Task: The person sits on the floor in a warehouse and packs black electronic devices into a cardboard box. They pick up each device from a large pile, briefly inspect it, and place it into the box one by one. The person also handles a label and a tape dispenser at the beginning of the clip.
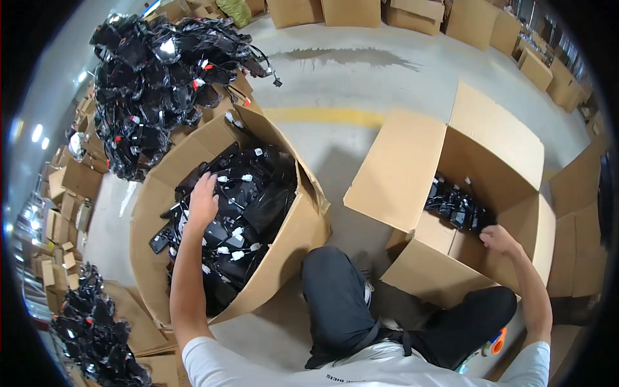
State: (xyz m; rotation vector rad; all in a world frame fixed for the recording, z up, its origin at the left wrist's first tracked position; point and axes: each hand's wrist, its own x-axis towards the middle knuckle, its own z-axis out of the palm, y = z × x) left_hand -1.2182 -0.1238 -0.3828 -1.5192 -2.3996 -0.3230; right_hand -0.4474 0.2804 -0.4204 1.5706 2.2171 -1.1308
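My left hand (202, 201) reaches down into a large open cardboard box (293, 238) on my left, resting on a tangle of black devices with cables and white connectors (248, 200); whether its fingers grip one is hidden. My right hand (497, 238) rests at the near inner wall of a second open cardboard box (400, 171) on my right, beside a small heap of the same black parts (455, 205) at its bottom. No item shows in that hand.
A tall pile of black cabled devices (161, 77) rises behind the left box, and another heap (90, 329) lies at lower left. Cardboard boxes (351, 11) line the far side and the right. My black-trousered knees (335, 290) sit between the two boxes on the concrete floor (348, 84).
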